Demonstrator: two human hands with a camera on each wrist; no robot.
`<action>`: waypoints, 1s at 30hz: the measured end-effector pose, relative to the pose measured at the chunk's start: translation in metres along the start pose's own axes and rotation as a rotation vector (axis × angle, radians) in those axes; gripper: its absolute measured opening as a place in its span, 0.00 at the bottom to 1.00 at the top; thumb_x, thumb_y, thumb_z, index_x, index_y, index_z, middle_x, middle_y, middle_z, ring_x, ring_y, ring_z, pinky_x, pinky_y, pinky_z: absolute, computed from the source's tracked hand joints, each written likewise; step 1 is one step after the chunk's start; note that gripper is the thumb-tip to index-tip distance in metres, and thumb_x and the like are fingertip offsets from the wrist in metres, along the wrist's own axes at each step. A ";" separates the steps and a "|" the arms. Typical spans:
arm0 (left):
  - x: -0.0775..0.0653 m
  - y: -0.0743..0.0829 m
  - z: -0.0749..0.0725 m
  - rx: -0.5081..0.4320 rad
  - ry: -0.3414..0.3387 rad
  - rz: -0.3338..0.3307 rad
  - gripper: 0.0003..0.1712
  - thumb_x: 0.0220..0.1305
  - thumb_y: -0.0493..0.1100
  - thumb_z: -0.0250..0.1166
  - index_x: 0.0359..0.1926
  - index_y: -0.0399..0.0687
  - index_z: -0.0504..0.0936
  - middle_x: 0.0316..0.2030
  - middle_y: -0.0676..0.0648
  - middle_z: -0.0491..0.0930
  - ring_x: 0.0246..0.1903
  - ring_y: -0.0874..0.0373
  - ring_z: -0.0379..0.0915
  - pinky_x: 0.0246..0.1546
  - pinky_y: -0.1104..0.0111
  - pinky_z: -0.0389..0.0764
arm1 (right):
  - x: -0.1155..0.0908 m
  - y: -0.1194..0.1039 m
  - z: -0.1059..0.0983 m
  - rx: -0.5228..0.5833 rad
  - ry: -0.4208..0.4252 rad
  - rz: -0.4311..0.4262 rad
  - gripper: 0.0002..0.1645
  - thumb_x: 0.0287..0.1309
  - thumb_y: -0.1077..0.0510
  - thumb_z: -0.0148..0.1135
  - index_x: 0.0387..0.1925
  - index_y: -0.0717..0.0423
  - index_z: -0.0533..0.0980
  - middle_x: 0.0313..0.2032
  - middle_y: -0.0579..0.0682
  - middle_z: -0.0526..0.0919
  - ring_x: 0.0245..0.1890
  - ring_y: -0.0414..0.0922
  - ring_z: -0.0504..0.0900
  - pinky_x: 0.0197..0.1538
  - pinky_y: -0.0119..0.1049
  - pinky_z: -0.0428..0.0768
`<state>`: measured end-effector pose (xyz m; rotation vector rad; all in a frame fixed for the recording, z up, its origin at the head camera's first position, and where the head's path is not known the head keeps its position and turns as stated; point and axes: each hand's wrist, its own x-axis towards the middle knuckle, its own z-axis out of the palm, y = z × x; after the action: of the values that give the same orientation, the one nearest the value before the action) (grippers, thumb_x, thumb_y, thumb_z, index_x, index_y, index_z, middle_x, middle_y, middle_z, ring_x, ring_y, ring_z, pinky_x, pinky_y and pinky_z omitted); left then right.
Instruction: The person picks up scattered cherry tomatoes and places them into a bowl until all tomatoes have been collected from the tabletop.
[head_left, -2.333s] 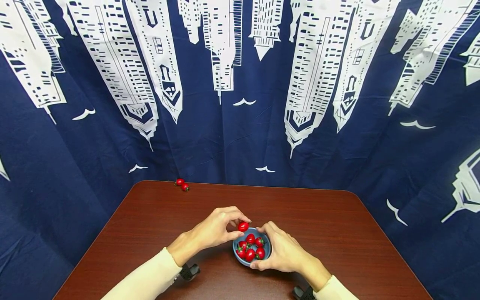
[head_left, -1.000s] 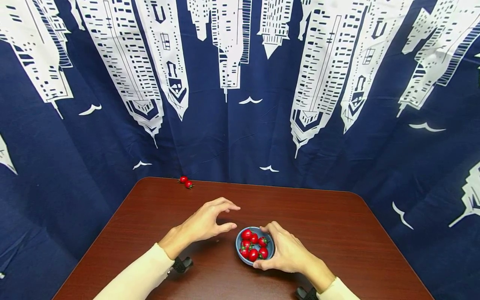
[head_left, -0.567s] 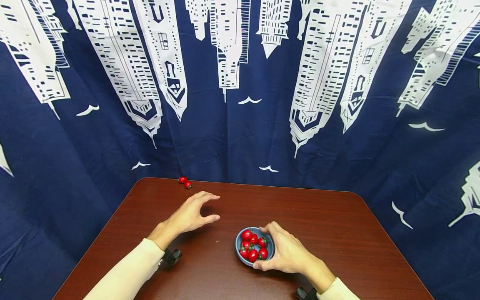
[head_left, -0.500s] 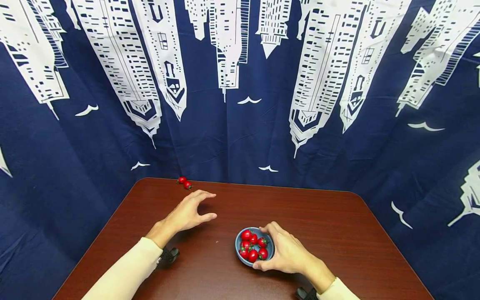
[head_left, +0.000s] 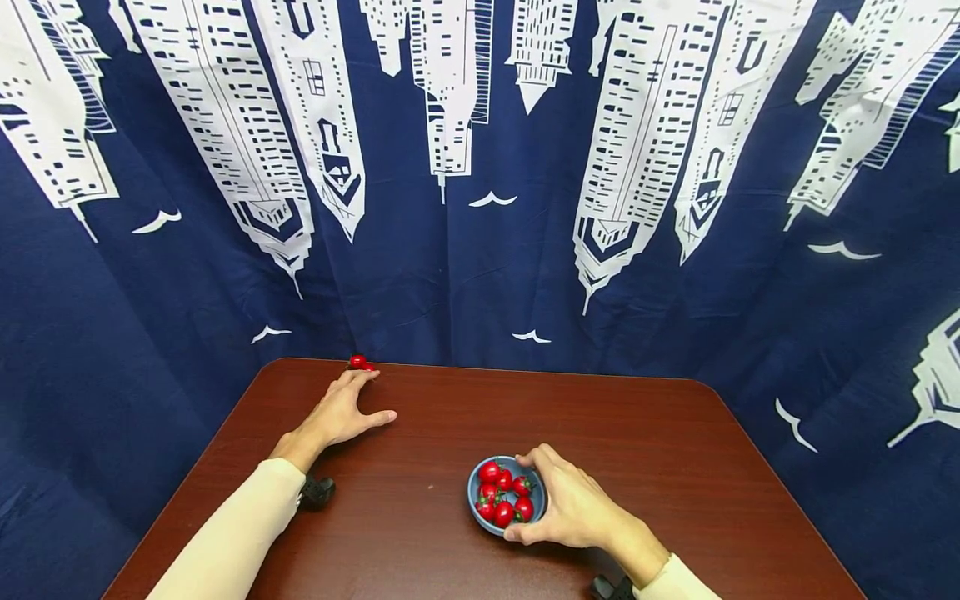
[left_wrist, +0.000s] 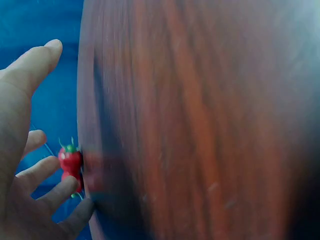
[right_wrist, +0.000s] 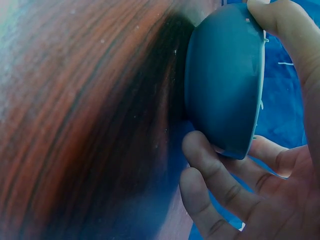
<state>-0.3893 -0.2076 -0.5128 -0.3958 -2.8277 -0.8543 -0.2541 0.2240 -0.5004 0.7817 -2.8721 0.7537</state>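
Note:
In the head view, my left hand [head_left: 337, 414] reaches over the far left of the table with fingers spread and nothing in its grasp. Just beyond its fingertips lie two cherry tomatoes [head_left: 357, 362] at the back edge, one of them partly hidden by the fingers. The left wrist view has the same tomatoes [left_wrist: 70, 159] behind the loosely extended fingers. My right hand [head_left: 573, 500] grips the blue bowl [head_left: 471, 498] by its rim, thumb at the near side and fingers at the far side. Several red cherry tomatoes [head_left: 504, 512] with green stems fill much of the bowl, which sits on the table.
The brown wooden table [head_left: 420, 533] has rounded back corners. Right behind it hangs a dark blue curtain [head_left: 480, 275] printed with white buildings and birds. A tiny pale speck [head_left: 431, 487] lies left of the bowl.
My left hand has let go of a cherry tomato in the bowl, then moved left and away toward the two at the back edge. The right hand has stayed on the bowl.

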 end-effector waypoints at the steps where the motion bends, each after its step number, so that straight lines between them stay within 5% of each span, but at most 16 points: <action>1: 0.002 -0.002 -0.001 0.002 0.001 -0.006 0.57 0.68 0.66 0.84 0.85 0.40 0.74 0.81 0.29 0.72 0.79 0.24 0.70 0.81 0.30 0.75 | 0.000 0.000 0.000 -0.002 -0.001 0.000 0.55 0.45 0.20 0.89 0.64 0.47 0.80 0.65 0.38 0.86 0.54 0.40 0.90 0.49 0.38 0.90; 16: 0.025 -0.016 -0.006 0.025 -0.058 0.012 0.53 0.71 0.61 0.82 0.85 0.38 0.73 0.84 0.30 0.70 0.84 0.26 0.67 0.85 0.31 0.70 | 0.000 -0.001 -0.001 -0.006 -0.012 0.012 0.54 0.45 0.21 0.89 0.63 0.46 0.80 0.66 0.38 0.86 0.54 0.40 0.91 0.48 0.38 0.90; 24: 0.024 -0.019 -0.007 -0.026 0.015 0.043 0.36 0.70 0.44 0.84 0.75 0.38 0.85 0.68 0.32 0.79 0.63 0.33 0.84 0.70 0.37 0.85 | 0.001 0.000 -0.001 -0.020 -0.007 0.010 0.55 0.44 0.20 0.90 0.64 0.46 0.80 0.65 0.38 0.86 0.54 0.40 0.91 0.47 0.39 0.89; 30: 0.038 -0.055 0.007 -0.075 0.106 0.134 0.28 0.65 0.41 0.87 0.64 0.44 0.91 0.58 0.38 0.83 0.48 0.45 0.90 0.55 0.57 0.91 | 0.000 -0.001 -0.002 -0.012 -0.007 0.010 0.55 0.43 0.21 0.90 0.64 0.47 0.80 0.65 0.38 0.87 0.54 0.39 0.90 0.48 0.38 0.90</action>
<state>-0.4424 -0.2404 -0.5385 -0.5281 -2.6447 -0.9272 -0.2537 0.2240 -0.4982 0.7711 -2.8855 0.7353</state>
